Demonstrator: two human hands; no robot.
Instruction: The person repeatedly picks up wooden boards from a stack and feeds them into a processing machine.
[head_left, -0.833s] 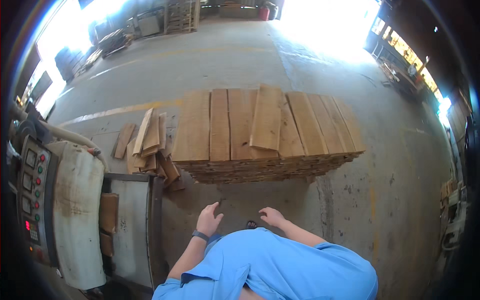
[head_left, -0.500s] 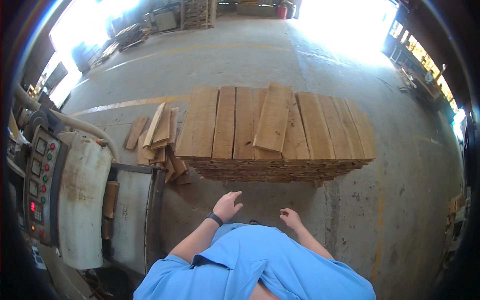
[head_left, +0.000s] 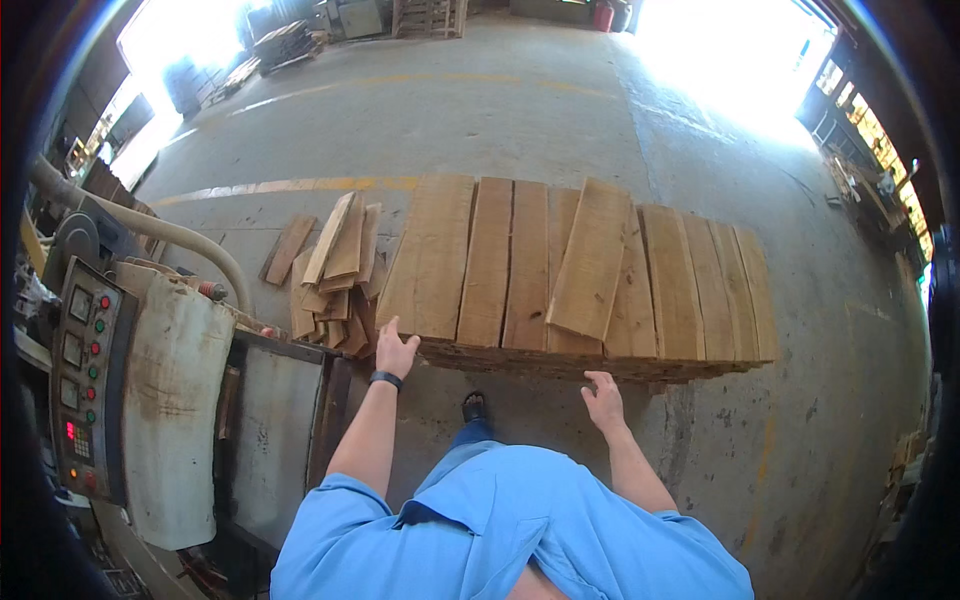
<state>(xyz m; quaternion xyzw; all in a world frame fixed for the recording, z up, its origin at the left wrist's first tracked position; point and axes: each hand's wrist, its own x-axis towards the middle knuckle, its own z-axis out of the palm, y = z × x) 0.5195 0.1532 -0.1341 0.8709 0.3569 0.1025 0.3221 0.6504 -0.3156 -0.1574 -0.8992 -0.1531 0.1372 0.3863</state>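
Observation:
A wide stack of rough brown wooden boards (head_left: 505,362) stands in front of me, its top layer laid side by side. One loose board (head_left: 590,265) lies slightly askew on top of the others. My left hand (head_left: 397,352), with a dark band on the wrist, is at the near left corner of the stack. Its fingers are extended by the end of the leftmost board (head_left: 428,258); whether they touch it I cannot tell. Just off the stack's front edge, my right hand (head_left: 604,403) is held with its fingers apart and nothing in it.
On my left stands a machine with a control panel (head_left: 88,385) and a worn pale cover (head_left: 178,400). A heap of wood offcuts (head_left: 335,270) lies between it and the stack. More timber (head_left: 285,45) sits at the far left. My sandalled foot (head_left: 474,406) is below the stack.
Both hands have reached forward and apart, the left to the stack's corner, the right toward its front edge. My foot has come into view, and the stack appears nearer and further right.

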